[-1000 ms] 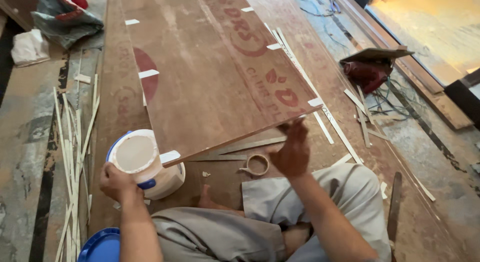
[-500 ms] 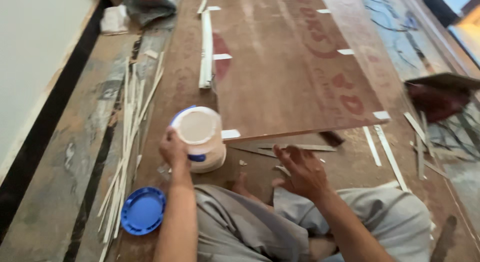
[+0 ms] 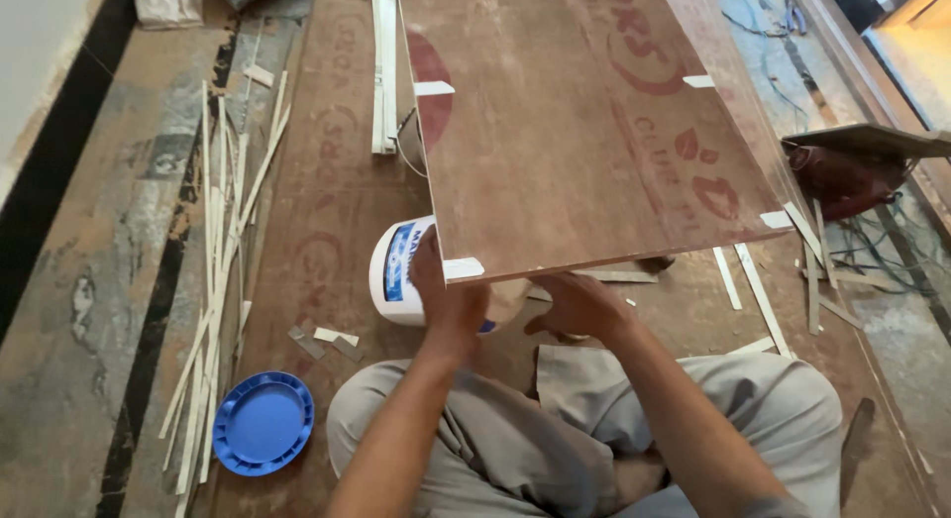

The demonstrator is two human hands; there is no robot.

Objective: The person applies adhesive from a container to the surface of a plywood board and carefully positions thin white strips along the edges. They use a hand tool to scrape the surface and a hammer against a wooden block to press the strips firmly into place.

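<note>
Gripping: left hand (image 3: 448, 302) curls around the white tub (image 3: 398, 272) from its right side, tilting it on its side so the mouth points under the board.
Right hand: right hand (image 3: 578, 305) lies palm down, fingers loosely spread, holding nothing, just below the near edge of the plywood board (image 3: 584, 132); whether it touches that edge I cannot tell.
Tub position: partly tucked beneath the board's near left corner, beside a white tape tab (image 3: 464, 268).
Lid: blue lid (image 3: 263, 422) lies flat on the floor, well apart to the left, leaving the tub open.
Strips: thin wood strips (image 3: 223, 270) lie bundled along the left, out of the way.
</note>
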